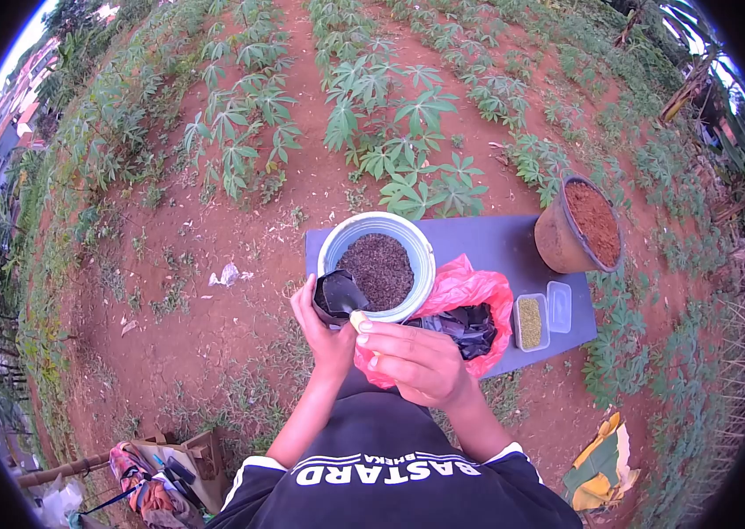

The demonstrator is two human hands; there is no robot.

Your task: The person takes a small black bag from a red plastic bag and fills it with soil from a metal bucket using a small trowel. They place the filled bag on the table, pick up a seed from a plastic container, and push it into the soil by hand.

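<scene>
My left hand (324,339) is closed around a small black plastic planting bag (337,295), its mouth facing up. The bag sits over the left rim of a white bucket (429,264) holding dark, crumbly soil (378,269). My right hand (416,357) is beside it, fingers pinched together, the tips close to the bag's lower right edge. What lies between those fingertips, if anything, is hidden. Just beyond the right hand lies an open pink plastic bag (496,295) with folded black plastic bags (469,328) inside.
A dark table (500,238) carries a brown pot (557,242) of reddish soil, a clear tub (531,322) of small greenish grains and its lid (559,306). Leafy plants (425,110) grow in rows ahead. Cloth and bags (156,485) lie at lower left.
</scene>
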